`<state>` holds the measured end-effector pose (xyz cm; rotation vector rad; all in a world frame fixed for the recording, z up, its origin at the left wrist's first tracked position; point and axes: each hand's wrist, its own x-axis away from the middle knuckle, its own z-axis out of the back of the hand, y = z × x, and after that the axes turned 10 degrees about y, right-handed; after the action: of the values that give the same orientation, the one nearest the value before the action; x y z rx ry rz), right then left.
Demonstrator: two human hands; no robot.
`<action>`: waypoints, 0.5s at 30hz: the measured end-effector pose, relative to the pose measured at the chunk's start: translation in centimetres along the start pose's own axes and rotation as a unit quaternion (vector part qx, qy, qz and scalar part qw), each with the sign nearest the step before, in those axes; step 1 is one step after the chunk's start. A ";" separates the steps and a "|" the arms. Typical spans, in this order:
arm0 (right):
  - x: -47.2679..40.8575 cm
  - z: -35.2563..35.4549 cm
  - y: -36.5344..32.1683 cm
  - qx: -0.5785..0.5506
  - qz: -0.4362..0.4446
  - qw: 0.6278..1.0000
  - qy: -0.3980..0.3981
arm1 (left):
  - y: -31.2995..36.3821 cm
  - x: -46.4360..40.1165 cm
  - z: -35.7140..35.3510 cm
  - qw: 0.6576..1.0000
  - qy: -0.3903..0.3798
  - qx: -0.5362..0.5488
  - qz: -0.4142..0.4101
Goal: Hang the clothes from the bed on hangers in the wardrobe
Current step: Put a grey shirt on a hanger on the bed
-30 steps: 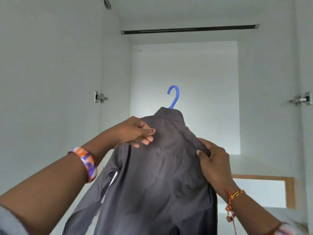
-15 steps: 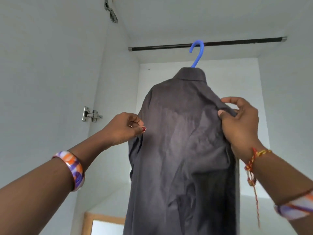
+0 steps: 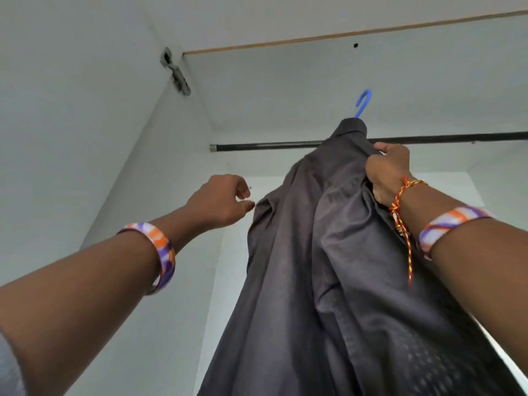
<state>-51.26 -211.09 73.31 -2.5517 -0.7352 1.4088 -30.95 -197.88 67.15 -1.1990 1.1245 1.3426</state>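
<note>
In the head view, the dark shirt (image 3: 328, 252) fills the lower centre and right of the frame, held up by the right hand (image 3: 387, 171), which grips its shoulder so the blue hanger hook (image 3: 363, 102) can be lifted over the black rail (image 3: 271, 145). The left hand (image 3: 221, 201), centre left, is loosely curled and holds nothing, just beside the sleeve, probably for steadying.

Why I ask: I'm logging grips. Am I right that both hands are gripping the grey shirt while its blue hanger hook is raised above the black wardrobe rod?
Not quite. In the head view only the right hand grips the grey shirt. The left hand is off the fabric, beside the shoulder, holding nothing. The blue hanger hook does show above the black wardrobe rod.
</note>
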 end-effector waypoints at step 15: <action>-10.5 -9.0 4.9 0.114 0.058 0.991 0.027 | 2.3 -10.1 -4.3 0.971 -0.027 -0.109 -0.210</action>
<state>-46.75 -219.36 84.54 -2.4775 -0.3964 1.3619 -32.46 -203.24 76.91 -1.4556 0.6437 1.1786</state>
